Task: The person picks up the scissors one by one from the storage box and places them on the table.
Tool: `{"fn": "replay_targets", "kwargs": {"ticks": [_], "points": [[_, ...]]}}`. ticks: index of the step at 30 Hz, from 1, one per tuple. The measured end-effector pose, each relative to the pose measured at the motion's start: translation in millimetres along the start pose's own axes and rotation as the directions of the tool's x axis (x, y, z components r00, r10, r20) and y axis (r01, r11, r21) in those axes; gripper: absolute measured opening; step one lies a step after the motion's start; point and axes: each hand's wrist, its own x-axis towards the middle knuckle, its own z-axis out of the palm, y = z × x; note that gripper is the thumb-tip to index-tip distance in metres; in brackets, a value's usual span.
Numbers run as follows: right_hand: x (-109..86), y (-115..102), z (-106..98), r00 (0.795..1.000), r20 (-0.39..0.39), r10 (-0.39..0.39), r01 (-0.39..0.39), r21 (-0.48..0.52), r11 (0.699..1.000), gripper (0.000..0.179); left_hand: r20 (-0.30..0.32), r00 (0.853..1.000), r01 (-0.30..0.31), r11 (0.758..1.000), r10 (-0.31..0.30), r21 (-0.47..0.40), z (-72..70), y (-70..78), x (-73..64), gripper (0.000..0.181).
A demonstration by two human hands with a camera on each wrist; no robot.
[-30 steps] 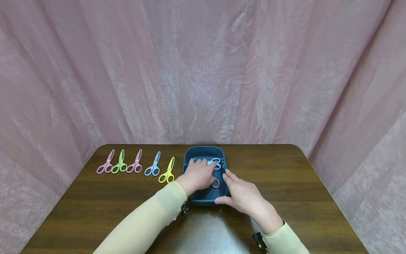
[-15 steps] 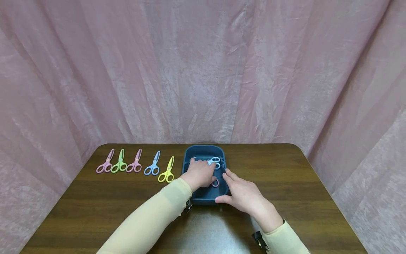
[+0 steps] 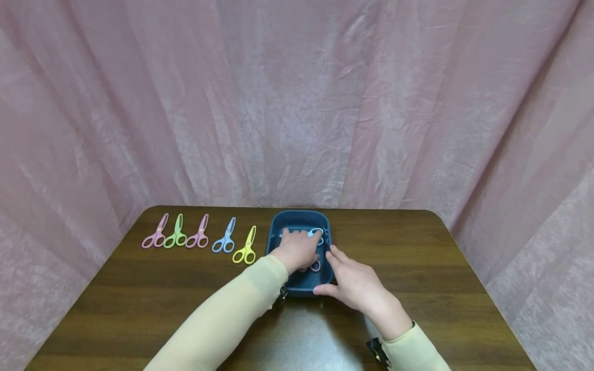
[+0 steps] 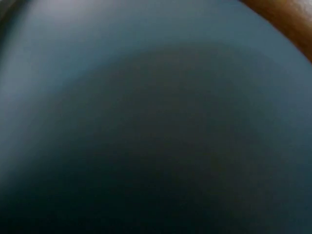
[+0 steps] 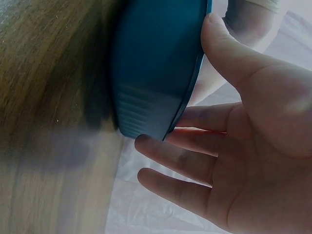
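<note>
A dark blue tray (image 3: pixel 304 283) stands near the middle of the table. My left hand (image 3: pixel 299 250) reaches into it, back uppermost, over light blue scissors (image 3: pixel 317 232) lying crosswise; I cannot tell whether the fingers grip them. Closer to me in the tray, a pink handle loop (image 3: pixel 316 266) shows partly under that hand. The left wrist view is filled by a blurred blue tray wall (image 4: pixel 161 29). My right hand (image 3: pixel 355 283) steadies the tray's right side, thumb on the rim (image 5: pixel 204 58) and fingers extended along the outer wall.
Left of the tray, several scissors lie in a row: pink (image 3: pixel 155 232), green (image 3: pixel 176 233), another pink (image 3: pixel 198 233), blue (image 3: pixel 225 237) and yellow (image 3: pixel 245 248). The brown wooden table (image 3: pixel 417 268) ends at a pink curtain (image 3: pixel 297 103).
My left hand has shifted slightly right within the tray, covering more of the light blue scissors. The right hand keeps its place on the tray; the row of scissors is unchanged.
</note>
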Motion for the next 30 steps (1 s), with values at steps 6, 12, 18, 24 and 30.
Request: {"fn": "replay_targets", "kwargs": {"ticks": [6, 12, 18, 24, 30], "points": [[0.5, 1, 0, 1.0, -0.019, -0.011, 0.011, -0.005, 1.0, 0.093, 0.013, 1.0, 0.003, 1.0, -0.003, 0.011, 1.7, 0.2, 3.8, 0.062], [1.3, 0, -1, 1.0, -0.022, -0.016, 0.015, -0.004, 1.0, 0.093, 0.01, 1.0, 0.006, 1.0, -0.006, 0.023, 2.6, -0.9, 1.5, 0.062], [0.0, 0, -3, 1.0, -0.015, -0.015, 0.015, 0.002, 1.0, 0.095, -0.001, 1.0, -0.001, 0.999, 0.001, 0.053, 5.2, -2.6, -1.6, 0.061], [-0.4, 0, -3, 1.0, -0.013, -0.006, 0.006, 0.002, 1.0, 0.095, 0.024, 1.0, -0.011, 0.998, 0.01, 0.064, 11.0, -3.1, -2.4, 0.059], [1.0, 1, 0, 1.0, 0.0, 0.006, -0.006, 0.006, 1.0, 0.094, 0.008, 1.0, -0.03, 0.998, 0.029, 0.055, 14.0, -4.0, -5.0, 0.056]]}}
